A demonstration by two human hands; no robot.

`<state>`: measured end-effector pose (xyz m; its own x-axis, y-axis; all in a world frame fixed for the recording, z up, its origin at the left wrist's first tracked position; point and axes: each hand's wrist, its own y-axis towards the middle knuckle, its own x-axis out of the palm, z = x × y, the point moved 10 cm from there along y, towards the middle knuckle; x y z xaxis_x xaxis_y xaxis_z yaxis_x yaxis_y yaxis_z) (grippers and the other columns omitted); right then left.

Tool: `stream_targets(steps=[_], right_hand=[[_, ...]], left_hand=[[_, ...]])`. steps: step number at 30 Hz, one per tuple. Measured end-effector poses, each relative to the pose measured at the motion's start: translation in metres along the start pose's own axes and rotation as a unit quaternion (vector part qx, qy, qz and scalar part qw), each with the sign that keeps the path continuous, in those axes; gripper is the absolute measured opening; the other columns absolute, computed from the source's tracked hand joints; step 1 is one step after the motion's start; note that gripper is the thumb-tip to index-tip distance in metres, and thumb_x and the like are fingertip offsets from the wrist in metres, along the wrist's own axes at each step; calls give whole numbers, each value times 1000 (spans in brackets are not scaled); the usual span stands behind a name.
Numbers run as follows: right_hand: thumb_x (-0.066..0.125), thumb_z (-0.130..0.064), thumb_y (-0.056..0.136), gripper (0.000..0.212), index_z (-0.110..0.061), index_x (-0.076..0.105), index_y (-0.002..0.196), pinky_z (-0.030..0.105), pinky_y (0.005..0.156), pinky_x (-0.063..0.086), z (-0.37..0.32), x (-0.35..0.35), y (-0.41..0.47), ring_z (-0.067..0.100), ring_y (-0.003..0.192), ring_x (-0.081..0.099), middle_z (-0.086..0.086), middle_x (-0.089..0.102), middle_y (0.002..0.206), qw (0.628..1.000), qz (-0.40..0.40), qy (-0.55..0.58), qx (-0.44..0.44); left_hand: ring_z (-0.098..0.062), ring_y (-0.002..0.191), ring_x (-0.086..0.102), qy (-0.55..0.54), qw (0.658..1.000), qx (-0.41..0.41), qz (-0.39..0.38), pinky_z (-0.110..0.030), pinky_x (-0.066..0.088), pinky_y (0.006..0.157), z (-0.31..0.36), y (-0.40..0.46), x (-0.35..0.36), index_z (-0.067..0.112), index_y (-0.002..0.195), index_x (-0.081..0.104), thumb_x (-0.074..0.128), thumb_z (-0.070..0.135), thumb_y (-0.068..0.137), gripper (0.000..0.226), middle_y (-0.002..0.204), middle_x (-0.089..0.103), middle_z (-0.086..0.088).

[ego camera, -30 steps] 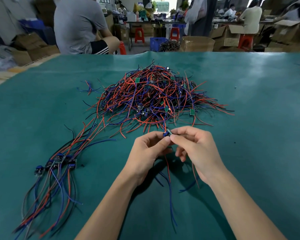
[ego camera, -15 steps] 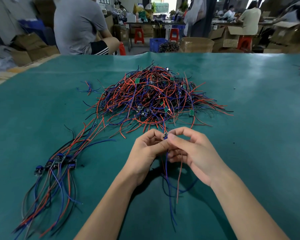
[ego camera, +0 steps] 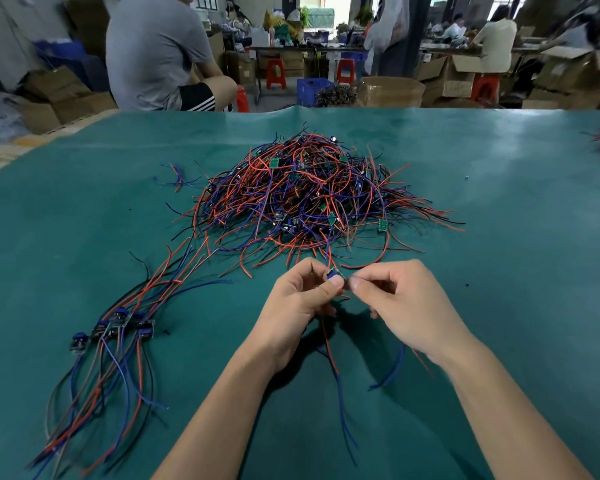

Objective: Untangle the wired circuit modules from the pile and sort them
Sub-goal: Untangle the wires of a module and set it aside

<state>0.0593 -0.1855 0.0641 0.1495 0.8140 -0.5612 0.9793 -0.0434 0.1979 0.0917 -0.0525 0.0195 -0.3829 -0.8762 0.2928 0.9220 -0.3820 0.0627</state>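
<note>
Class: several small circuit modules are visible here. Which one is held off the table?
The blue module, pinched between the left hand and right hand. The others lie in the pile or the sorted row.

Even light, blurred, warped edges

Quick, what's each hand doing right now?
Left hand: pinches the small circuit module.
Right hand: pinches the same module from the other side.
</note>
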Motion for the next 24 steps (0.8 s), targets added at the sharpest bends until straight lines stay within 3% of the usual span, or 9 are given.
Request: stream_targets(steps=[3,10,13,15,16,18,21,24], right_hand=[[68,-29,95,21,-23,75,76,21,57,39,-9,-9,-10,11,56,50,-6,63,59,992,-2,-123,-19],[64,-39,94,25,-27,68,72,21,53,35,-7,-51,-46,10,48,37,-10,43,48,973,-60,-221,-17],[56,-62,84,26,-41,71,81,20,49,39,-3,-99,-55,6,47,49,-14,58,53,972,-15,-234,8],[56,-70,80,30,-46,74,87,34,54,51,13,-143,-57,6,51,60,-13,67,61,974,34,-218,50],[63,-69,81,24,-48,74,87,37,60,54,24,-160,-58,6,56,65,-14,71,65,970,45,-229,69],[79,-49,81,6,-51,73,82,42,70,59,49,-184,-51,14,72,72,-17,75,76,951,50,-286,109],[82,-35,79,18,-44,68,83,42,92,53,41,-186,-23,29,98,71,-8,78,103,926,76,-333,162],[78,-33,85,16,-35,73,100,27,84,42,0,-131,43,22,104,69,-7,75,103,947,25,-305,98]], left_hand=[[-26,90,48,10,1000,1,7,-26,41,67,1,0,1,13,82,55,71,25,77,20,92,58,-18],[-18,85,54,14,999,2,30,-21,43,63,-1,2,-6,16,79,59,69,14,87,13,84,66,-6],[-10,83,62,92,996,-2,-20,-18,49,76,-6,0,8,16,81,68,73,11,88,9,92,73,-1],[-12,97,66,89,996,-4,-13,-26,49,92,-6,0,7,12,84,72,74,17,83,5,106,76,-4],[-15,102,65,69,998,-2,-5,-32,49,98,-5,0,4,9,87,72,71,20,82,12,110,75,-7],[-20,104,64,41,999,-3,10,-39,49,101,-3,-1,1,6,91,71,66,22,81,20,111,74,-10],[-21,105,65,51,999,-2,15,-43,51,104,-2,-1,3,8,89,71,65,22,81,18,108,75,-10],[-19,104,64,52,998,-5,24,-45,47,107,-1,-2,1,11,85,71,67,23,79,14,110,74,-13]])
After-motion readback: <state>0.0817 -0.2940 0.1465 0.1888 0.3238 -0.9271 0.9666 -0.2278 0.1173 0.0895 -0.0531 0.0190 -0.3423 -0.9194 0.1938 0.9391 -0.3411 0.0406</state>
